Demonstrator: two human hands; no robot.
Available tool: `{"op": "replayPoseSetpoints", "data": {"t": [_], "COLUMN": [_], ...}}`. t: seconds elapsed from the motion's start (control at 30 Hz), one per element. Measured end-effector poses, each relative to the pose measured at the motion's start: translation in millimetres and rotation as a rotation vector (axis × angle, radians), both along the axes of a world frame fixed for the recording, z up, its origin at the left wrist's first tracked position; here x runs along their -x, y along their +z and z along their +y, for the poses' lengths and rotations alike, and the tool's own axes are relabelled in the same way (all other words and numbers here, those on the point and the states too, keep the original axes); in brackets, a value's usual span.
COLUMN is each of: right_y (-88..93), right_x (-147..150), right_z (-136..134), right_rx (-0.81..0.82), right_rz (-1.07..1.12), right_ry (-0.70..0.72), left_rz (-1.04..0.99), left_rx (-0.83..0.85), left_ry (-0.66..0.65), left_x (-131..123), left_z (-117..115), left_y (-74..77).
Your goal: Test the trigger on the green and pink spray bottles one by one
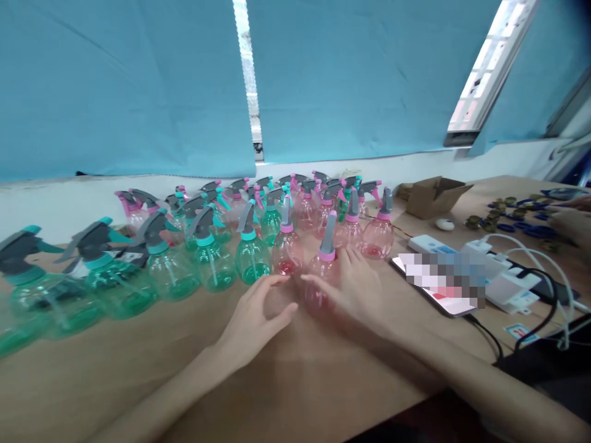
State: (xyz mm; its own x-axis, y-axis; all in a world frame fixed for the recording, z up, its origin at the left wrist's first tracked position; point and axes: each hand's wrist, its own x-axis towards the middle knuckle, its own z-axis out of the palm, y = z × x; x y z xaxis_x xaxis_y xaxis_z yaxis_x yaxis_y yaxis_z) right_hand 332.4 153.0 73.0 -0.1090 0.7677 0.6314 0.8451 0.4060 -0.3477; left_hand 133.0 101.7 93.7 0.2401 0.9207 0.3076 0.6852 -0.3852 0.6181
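My right hand is wrapped round a clear pink spray bottle with a grey trigger head and a pink collar; the bottle stands upright on the table. To its left, my left hand holds nothing, thumb and fingers apart and curved toward that bottle. Just beyond my left fingertips is another pink spray bottle. A green spray bottle stands beside it, and more green ones line up toward the left edge. Behind them several pink and green spray bottles crowd together near the wall.
On the right lie a phone with a blurred screen, a power strip with chargers and cables, and a white round object. An open cardboard box stands behind. Another person's hand is near brass-coloured parts.
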Motion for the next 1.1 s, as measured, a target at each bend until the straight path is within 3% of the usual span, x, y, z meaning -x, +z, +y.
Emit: {"op": "replayPoseSetpoints", "data": {"t": [0.23, 0.33, 0.5, 0.67, 0.8, 0.93, 1.1], "right_y": [-16.8, -23.1, -29.1, -25.6, -25.7, -32.0, -38.9], "right_x": [40, 58, 73, 67, 52, 38, 30], "right_z": [-36, -42, -48, -46, -25, 6, 29], "right_rx": [0.109, 0.072, 0.096, 0.27, 0.361, 0.295, 0.28], "right_rz": [0.184, 0.182, 0.164, 0.193, 0.182, 0.11, 0.172], "right_ry": [0.366, 0.409, 0.485, 0.763, 0.932, 0.948, 0.733], "left_rz": [-0.237, -0.306, -0.388, -0.481, -0.44, -0.372, -0.289], "left_rx": [-0.005, -0.036, -0.06, -0.012, 0.02, -0.032, -0.063], "left_ry": [-0.04, 0.015, 0.026, 0.036, 0.005, 0.014, -0.029], "left_x": [-29, -26, -8, 15, 24, 24, 25], "left_z": [9, 13, 17, 12, 6, 4, 8], "left_y": [30.9, 35.8, 31.3, 20.7, 20.7, 25.4, 26.9]}}
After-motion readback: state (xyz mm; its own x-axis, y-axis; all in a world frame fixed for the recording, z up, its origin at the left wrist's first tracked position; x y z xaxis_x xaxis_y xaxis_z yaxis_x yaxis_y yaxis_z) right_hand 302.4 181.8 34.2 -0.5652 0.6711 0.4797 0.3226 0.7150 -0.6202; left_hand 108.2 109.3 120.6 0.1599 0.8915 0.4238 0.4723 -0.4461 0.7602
